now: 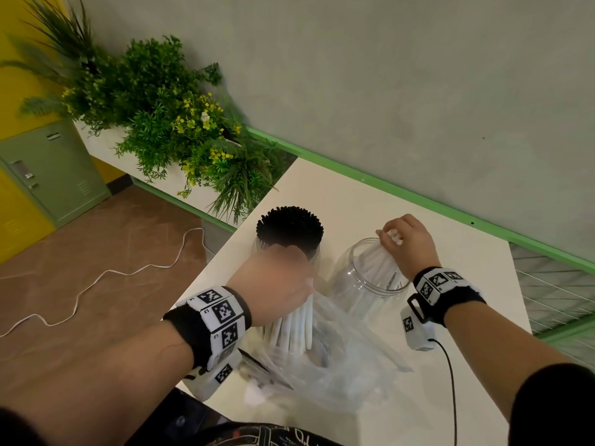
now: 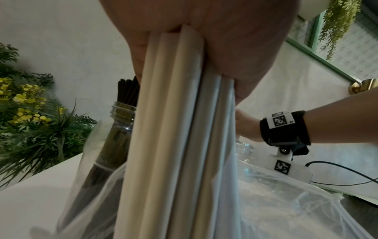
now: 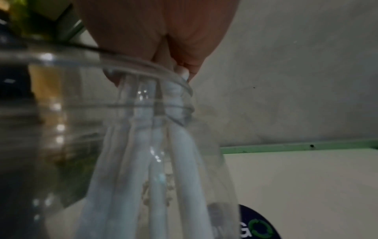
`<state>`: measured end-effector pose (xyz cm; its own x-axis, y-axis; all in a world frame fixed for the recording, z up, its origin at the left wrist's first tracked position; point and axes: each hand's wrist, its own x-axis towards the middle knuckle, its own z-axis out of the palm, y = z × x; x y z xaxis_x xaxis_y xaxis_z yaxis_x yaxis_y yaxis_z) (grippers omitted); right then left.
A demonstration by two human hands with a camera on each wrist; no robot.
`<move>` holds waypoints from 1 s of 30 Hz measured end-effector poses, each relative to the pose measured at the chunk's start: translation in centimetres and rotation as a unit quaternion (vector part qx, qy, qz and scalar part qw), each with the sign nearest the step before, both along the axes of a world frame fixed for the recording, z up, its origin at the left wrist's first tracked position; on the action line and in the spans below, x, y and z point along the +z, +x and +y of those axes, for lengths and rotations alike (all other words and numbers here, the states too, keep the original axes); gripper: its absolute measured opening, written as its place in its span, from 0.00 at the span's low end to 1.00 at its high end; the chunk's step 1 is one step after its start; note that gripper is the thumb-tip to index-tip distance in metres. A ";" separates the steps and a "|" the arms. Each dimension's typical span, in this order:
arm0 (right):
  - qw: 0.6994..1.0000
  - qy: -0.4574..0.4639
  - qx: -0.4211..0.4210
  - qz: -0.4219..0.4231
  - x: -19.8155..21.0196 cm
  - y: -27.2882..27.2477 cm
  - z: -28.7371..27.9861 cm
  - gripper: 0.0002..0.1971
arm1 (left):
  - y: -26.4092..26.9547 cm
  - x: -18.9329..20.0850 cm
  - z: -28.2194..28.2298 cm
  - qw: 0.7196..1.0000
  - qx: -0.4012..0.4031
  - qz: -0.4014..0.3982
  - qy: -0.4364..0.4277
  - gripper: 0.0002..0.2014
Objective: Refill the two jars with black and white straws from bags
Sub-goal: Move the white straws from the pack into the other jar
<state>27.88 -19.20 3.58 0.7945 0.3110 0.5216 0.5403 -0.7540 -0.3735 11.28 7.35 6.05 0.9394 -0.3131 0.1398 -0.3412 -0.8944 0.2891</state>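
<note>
Two-handed relay going on here, looks like. Right hand (image 1: 406, 243) pinched tight round the tops of a small bunch of white straws (image 1: 381, 259), feeding them down through the mouth of the clear jar (image 1: 360, 284). Gripped at the top ends probably so the bottoms drop in first and stay together instead of fanning out over the rim. Jar mostly bare apart from that bunch, so plenty of white refill left.

Left hand (image 1: 277, 281) wrapped around a second, fatter bundle of white straws (image 2: 174, 145), hanging point-down just above the open plastic bag (image 1: 338, 358) lying crumpled on the desk (image 1: 450, 317). Held vertical and bunched, presumably so the lot lines up for the same jar next.

Black straws (image 1: 289, 225) already packed tight in the other jar (image 2: 120, 122), just beside the clear one at the back left, so that half looks done.

Main risk, at a guess: loose straws slipping out of the fat bundle mid-carry.
</note>
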 end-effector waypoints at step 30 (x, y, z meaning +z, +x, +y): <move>0.985 -0.051 -0.084 0.143 -0.1 -1.0 -0.6 0.19 | -0.1 -0.3 0.2 1.000 -0.001 0.002 -0.011 0.16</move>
<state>26.88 -19.83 3.47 0.9492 0.2009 0.2423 0.2879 -0.8652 -0.4106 11.23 7.55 5.76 0.9393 -0.3120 0.1423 -0.3417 -0.8870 0.3105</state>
